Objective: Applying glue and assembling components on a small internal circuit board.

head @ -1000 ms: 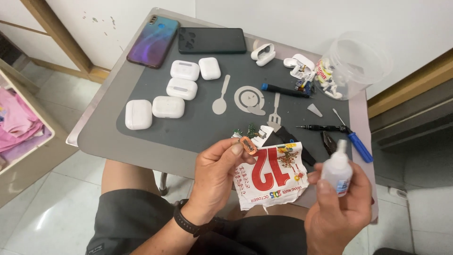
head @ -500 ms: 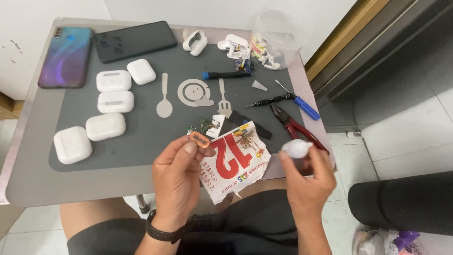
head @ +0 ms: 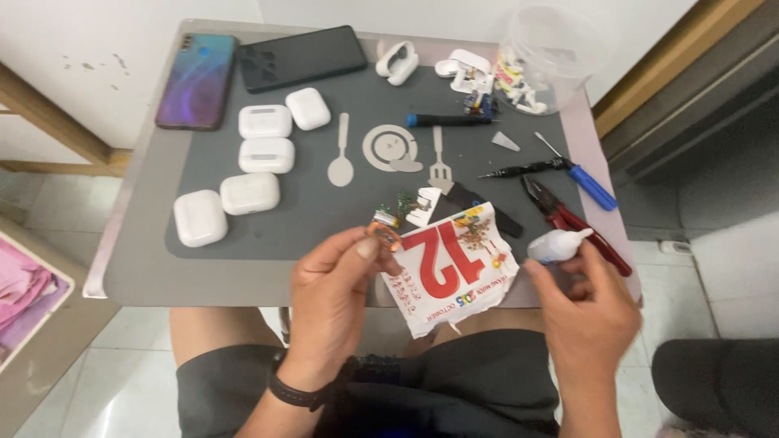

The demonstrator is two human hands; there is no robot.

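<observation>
Hands at the table's (head: 130,280) near edge: left hand (head: 337,296) pinches a small orange component (head: 384,234) over calendar paper (head: 450,268), right hand (head: 588,312) grips a tilted white glue bottle (head: 558,245).

head camera, looking steeply down, close above table (head: 146,280)

Upper left of the frame, two phones (head: 197,79) lie on the tabletop (head: 130,276); earbud cases (head: 251,193) sit below them, tools (head: 568,217) at right, a paper sheet (head: 450,268) lower centre.
</observation>
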